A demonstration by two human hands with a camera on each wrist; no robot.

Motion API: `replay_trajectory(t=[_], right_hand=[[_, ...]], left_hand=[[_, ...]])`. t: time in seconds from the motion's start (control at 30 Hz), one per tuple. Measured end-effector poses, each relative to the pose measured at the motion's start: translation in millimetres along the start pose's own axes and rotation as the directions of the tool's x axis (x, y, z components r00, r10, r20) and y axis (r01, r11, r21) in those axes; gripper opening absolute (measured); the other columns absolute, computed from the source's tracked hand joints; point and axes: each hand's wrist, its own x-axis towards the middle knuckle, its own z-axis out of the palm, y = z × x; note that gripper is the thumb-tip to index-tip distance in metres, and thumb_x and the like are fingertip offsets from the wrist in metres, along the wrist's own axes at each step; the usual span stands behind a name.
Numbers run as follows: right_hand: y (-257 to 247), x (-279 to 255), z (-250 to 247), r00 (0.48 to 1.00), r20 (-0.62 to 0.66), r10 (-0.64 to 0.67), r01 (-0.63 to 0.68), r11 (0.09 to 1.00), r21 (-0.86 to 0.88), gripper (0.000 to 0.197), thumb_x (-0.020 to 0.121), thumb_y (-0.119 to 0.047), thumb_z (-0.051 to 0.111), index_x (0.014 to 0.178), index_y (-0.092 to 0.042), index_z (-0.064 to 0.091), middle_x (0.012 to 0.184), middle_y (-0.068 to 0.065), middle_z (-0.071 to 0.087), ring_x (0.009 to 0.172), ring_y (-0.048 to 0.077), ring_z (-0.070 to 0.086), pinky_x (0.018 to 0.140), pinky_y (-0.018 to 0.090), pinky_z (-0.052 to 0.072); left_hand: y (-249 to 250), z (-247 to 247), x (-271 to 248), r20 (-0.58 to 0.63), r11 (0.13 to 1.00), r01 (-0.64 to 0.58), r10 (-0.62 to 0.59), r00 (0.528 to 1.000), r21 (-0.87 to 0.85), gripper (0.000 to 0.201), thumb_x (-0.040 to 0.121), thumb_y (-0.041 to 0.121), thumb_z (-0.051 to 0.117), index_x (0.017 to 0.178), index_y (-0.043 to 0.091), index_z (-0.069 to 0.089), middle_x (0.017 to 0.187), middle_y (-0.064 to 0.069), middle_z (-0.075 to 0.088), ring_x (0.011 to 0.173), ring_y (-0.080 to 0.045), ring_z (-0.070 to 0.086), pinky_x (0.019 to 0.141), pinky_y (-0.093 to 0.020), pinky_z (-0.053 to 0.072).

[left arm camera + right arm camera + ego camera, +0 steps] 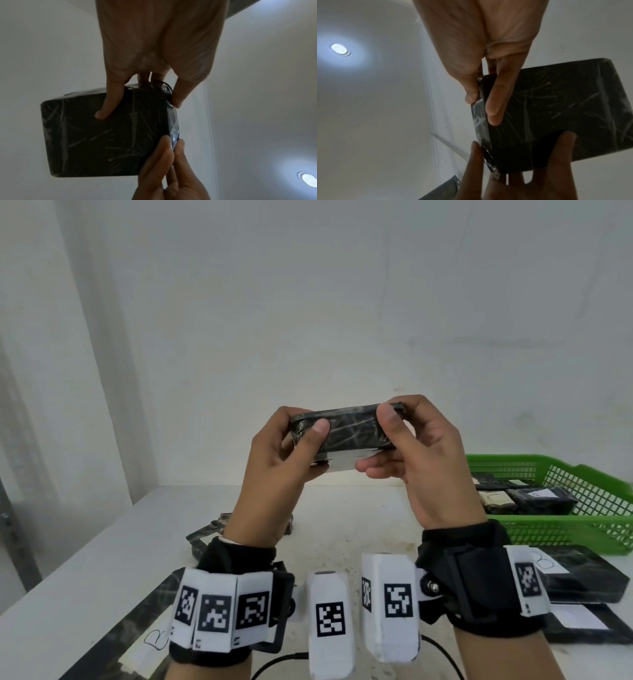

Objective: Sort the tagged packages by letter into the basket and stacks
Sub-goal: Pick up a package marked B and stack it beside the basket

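Both hands are raised at chest height above the table, left hand at 9 o'clock and right hand at 3, thumbs over fingers pinching the black wrapped package; green basket at 4 o'clock.

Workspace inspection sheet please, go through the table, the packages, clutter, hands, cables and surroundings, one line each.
Surface: white table, scuffed and stained.
Job's things: black wrapped package held up above the table; green basket at right with packages inside; stack of black packages in front of the basket, top tag reads B; another tagged package at lower left.
Clutter: crumpled wrapped bundle behind the left wrist.
Hands: left hand and right hand each grip one end of the held package.
Cables: black cable near the bottom edge.
Surroundings: white walls; round ceiling light.
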Motion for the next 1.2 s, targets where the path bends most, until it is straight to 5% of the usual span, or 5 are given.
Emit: replay_trajectory(t=[0.2, 0.37, 0.67, 0.8, 1.2], right_hand=[[-7, -2, 5, 0.997, 0.065, 0.042, -0.044, 0.999, 0.025, 0.03, 0.077, -0.034, 0.066, 0.093, -0.01, 0.057, 0.095, 0.011, 0.068, 0.057, 0.031, 0.072, 0.048, 0.024, 0.054], [1, -1, 5, 1.0, -0.003, 0.01, -0.01, 0.999, -0.049, 0.033, 0.075, -0.031, 0.071, 0.093, -0.009, 0.055, 0.085, 0.004, 0.069, 0.047, 0.028, 0.068, 0.042, 0.025, 0.052], [2, 2, -3, 0.992, 0.049, 0.118, -0.117, 0.992, -0.037, 0.05, 0.059, -0.033, 0.08, 0.093, -0.008, 0.052, 0.092, 0.009, 0.066, 0.064, 0.034, 0.073, 0.055, 0.031, 0.059], [5, 3, -2, 0.997, -0.004, 0.079, -0.079, 0.994, -0.078, 0.045, 0.062, -0.03, 0.08, 0.089, -0.009, 0.05, 0.084, 0.01, 0.065, 0.052, 0.033, 0.069, 0.048, 0.029, 0.056], [-3, 1, 0, 0.985, 0.056, 0.165, -0.151, 0.968, -0.203, 0.061, 0.07, -0.059, 0.058, 0.109, -0.013, 0.051, 0.108, 0.008, 0.068, 0.068, 0.026, 0.075, 0.055, 0.029, 0.058]], left_hand=[[3, -6, 0, -0.032, 1.0, -0.021, 0.021, 0.999, 0.008, 0.028, 0.084, 0.029, 0.066, 0.099, 0.006, 0.06, 0.097, -0.017, 0.069, 0.1, -0.036, 0.068, 0.086, -0.058, 0.057], [2, -5, 0, 0.016, 1.0, 0.023, -0.023, 1.0, -0.001, 0.034, 0.081, 0.033, 0.072, 0.101, 0.008, 0.062, 0.089, -0.001, 0.068, 0.09, -0.019, 0.069, 0.09, -0.057, 0.055], [-4, -4, 0, 0.01, 0.998, -0.008, 0.007, 1.0, 0.062, 0.012, 0.079, 0.029, 0.073, 0.085, 0.022, 0.065, 0.085, -0.001, 0.065, 0.091, -0.027, 0.064, 0.088, -0.052, 0.055], [-1, -5, -1, 0.066, 1.0, 0.009, -0.011, 0.998, 0.022, 0.022, 0.075, 0.037, 0.073, 0.09, 0.022, 0.067, 0.096, -0.014, 0.067, 0.109, -0.041, 0.061, 0.093, -0.055, 0.051], [-3, -11, 1, 0.045, 0.999, -0.05, 0.049, 0.998, 0.001, 0.023, 0.069, 0.033, 0.073, 0.091, 0.023, 0.072, 0.117, 0.001, 0.07, 0.118, -0.028, 0.062, 0.102, -0.055, 0.049]])
